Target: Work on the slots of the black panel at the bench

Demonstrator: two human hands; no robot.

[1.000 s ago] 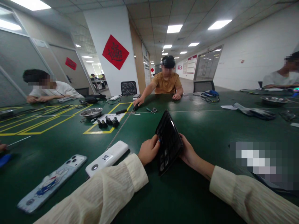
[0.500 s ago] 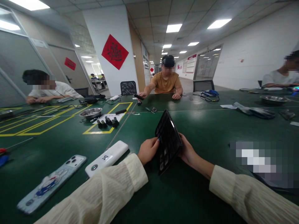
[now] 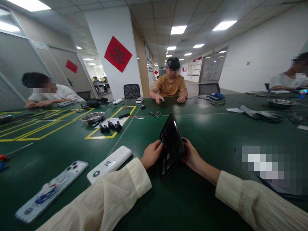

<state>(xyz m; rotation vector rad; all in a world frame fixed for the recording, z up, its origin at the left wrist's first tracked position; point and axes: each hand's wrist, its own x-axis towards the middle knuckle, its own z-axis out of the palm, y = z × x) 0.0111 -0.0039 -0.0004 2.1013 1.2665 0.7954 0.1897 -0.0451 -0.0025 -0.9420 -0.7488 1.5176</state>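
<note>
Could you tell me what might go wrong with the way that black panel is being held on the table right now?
The black panel stands tilted on one edge on the green table, steadied only by the left hand and right hand; it might slip flat. Tipping leftward, it could perhaps strike the white power bank beside the left sleeve.

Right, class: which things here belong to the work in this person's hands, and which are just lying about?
In hand:
- black tablet-like device, tilted on edge
- left hand gripping its left side
- right hand behind its right side

Lying about:
- white power bank
- phone
- metal bowl
- green table
</note>
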